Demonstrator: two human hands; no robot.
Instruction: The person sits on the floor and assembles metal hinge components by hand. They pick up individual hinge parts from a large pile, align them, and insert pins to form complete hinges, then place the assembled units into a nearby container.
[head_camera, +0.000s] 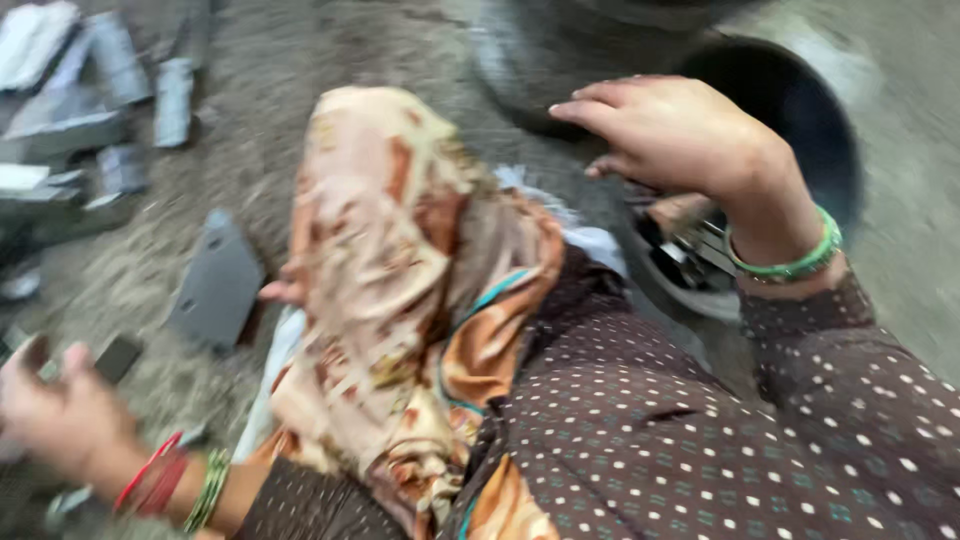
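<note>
While the right hand (670, 130) hovers with loose, empty fingers over the dark bowl (800, 110), the blurred left hand (55, 410) hangs half open above grey metal pieces (215, 280) on the floor (250, 110).

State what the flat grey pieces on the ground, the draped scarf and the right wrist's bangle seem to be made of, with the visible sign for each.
Grey pieces: probably metal sheet; flat, dull grey, straight edges, though blurred.
Scarf: thin woven cloth; it folds softly, printed in tan and orange.
Bangle: glass or plastic, hard to tell; smooth, glossy green ring on the right hand's wrist.
</note>
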